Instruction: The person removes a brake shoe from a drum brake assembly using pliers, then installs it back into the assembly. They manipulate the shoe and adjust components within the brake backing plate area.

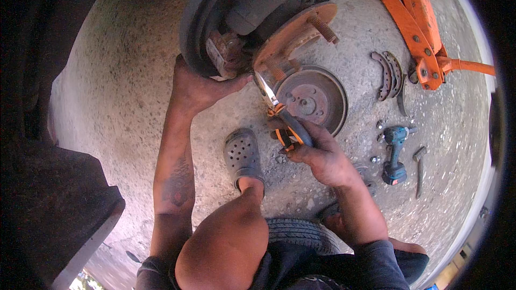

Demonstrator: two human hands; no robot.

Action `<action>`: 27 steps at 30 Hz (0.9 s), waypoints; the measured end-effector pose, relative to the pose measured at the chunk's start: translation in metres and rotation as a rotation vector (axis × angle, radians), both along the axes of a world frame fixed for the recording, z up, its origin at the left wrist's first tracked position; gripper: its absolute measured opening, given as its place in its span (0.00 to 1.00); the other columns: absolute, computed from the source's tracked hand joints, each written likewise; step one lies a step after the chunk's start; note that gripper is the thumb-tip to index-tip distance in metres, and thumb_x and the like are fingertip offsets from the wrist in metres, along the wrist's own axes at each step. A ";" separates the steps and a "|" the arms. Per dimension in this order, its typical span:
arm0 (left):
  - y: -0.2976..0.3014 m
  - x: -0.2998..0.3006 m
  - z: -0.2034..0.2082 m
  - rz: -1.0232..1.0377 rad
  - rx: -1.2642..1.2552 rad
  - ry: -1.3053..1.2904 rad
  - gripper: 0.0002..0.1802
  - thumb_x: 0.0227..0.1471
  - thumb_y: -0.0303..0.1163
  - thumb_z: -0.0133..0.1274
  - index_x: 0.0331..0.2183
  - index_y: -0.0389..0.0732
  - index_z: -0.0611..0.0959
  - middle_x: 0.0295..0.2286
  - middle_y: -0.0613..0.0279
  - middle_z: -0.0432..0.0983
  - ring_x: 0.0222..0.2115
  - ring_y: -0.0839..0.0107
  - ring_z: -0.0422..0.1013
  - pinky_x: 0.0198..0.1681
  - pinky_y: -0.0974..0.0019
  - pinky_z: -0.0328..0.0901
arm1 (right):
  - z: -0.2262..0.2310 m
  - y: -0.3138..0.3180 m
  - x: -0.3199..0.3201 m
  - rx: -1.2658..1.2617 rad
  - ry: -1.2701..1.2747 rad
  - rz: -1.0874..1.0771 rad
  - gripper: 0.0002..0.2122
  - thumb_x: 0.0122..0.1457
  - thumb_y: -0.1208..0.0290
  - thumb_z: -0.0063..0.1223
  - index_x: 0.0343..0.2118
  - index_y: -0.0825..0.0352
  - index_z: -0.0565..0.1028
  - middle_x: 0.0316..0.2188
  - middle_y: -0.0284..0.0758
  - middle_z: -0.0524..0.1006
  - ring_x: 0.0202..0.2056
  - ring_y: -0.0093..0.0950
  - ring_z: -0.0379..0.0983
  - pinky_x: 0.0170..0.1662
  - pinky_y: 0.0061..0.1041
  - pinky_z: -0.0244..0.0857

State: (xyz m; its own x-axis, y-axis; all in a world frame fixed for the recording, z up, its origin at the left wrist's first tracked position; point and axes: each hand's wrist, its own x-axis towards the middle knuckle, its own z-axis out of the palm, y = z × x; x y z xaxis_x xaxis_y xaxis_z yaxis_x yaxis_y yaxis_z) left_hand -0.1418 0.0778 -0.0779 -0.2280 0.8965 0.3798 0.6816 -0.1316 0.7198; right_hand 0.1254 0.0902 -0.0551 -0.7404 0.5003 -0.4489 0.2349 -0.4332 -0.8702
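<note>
My right hand [320, 153] is closed round the black and orange handles of a pair of long-nose pliers [268, 92]. The tips of the pliers reach up to the lower edge of the rusty wheel hub flange [306, 20], which carries threaded studs. My left hand [201, 90] grips the lower rim of the dark brake backing plate [191, 40]. Its thumb stretches toward the plier tips, while its other fingers are hidden behind the plate. Between them, a brake shoe [219, 53] shows inside the plate. Whatever the plier tips touch is too small to make out.
A brake drum [340, 102] lies on the concrete ground below the hub. To the right are worn brake shoes [385, 78], a teal cordless impact driver [395, 153], a hammer [420, 174] and several nuts. An orange floor jack [422, 27] stands at far right; a tyre [295, 231] lies near me.
</note>
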 end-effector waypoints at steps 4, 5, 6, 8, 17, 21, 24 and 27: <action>-0.001 0.001 0.001 0.009 -0.009 0.031 0.39 0.27 0.40 0.75 0.44 0.36 0.77 0.39 0.54 0.79 0.42 0.66 0.76 0.46 0.64 0.71 | -0.006 -0.009 -0.008 -0.094 0.065 -0.240 0.32 0.44 0.77 0.52 0.58 0.70 0.64 0.47 0.36 0.72 0.50 0.25 0.65 0.54 0.24 0.58; -0.001 0.001 0.000 0.020 -0.014 0.019 0.39 0.27 0.40 0.75 0.44 0.36 0.77 0.39 0.54 0.79 0.42 0.66 0.76 0.46 0.64 0.71 | -0.007 -0.011 -0.010 -0.163 0.092 -0.313 0.33 0.41 0.76 0.53 0.58 0.70 0.64 0.47 0.36 0.72 0.49 0.26 0.67 0.53 0.23 0.58; -0.001 0.001 -0.001 0.021 0.000 0.014 0.39 0.28 0.40 0.75 0.44 0.36 0.77 0.39 0.54 0.79 0.42 0.66 0.76 0.46 0.64 0.70 | -0.008 -0.011 -0.012 -0.244 0.124 -0.379 0.35 0.39 0.75 0.53 0.57 0.71 0.64 0.47 0.37 0.73 0.48 0.27 0.68 0.53 0.22 0.58; 0.002 -0.001 -0.004 -0.002 0.023 -0.031 0.40 0.27 0.39 0.75 0.45 0.36 0.77 0.39 0.54 0.79 0.42 0.66 0.76 0.46 0.64 0.70 | -0.009 -0.009 -0.014 -0.244 0.115 -0.326 0.35 0.39 0.75 0.53 0.57 0.72 0.64 0.45 0.36 0.74 0.46 0.27 0.70 0.49 0.22 0.61; -0.002 -0.004 0.000 -0.032 -0.106 -0.116 0.46 0.25 0.36 0.76 0.49 0.37 0.73 0.44 0.56 0.75 0.47 0.65 0.71 0.52 0.61 0.66 | -0.014 -0.005 -0.019 -0.207 0.050 -0.306 0.34 0.38 0.75 0.52 0.55 0.73 0.67 0.39 0.36 0.76 0.34 0.24 0.72 0.34 0.20 0.62; -0.003 -0.012 0.011 -0.122 -0.273 -0.134 0.48 0.23 0.34 0.77 0.50 0.37 0.71 0.47 0.58 0.73 0.48 0.64 0.69 0.53 0.60 0.65 | -0.016 -0.006 -0.021 -0.150 0.072 -0.334 0.26 0.45 0.78 0.50 0.53 0.71 0.71 0.36 0.28 0.75 0.32 0.16 0.66 0.36 0.16 0.62; -0.001 -0.013 0.014 -0.158 -0.294 -0.134 0.47 0.23 0.33 0.76 0.49 0.37 0.73 0.46 0.58 0.74 0.48 0.64 0.69 0.53 0.60 0.65 | -0.016 -0.003 -0.019 -0.201 0.069 -0.311 0.25 0.46 0.78 0.50 0.52 0.70 0.72 0.36 0.28 0.76 0.33 0.16 0.66 0.36 0.16 0.62; -0.001 -0.012 0.014 -0.123 -0.285 -0.170 0.46 0.23 0.33 0.76 0.48 0.37 0.74 0.45 0.59 0.75 0.47 0.65 0.70 0.53 0.60 0.65 | -0.013 0.002 -0.019 -0.022 -0.085 -0.257 0.24 0.47 0.78 0.49 0.52 0.69 0.72 0.36 0.28 0.75 0.34 0.17 0.67 0.37 0.17 0.62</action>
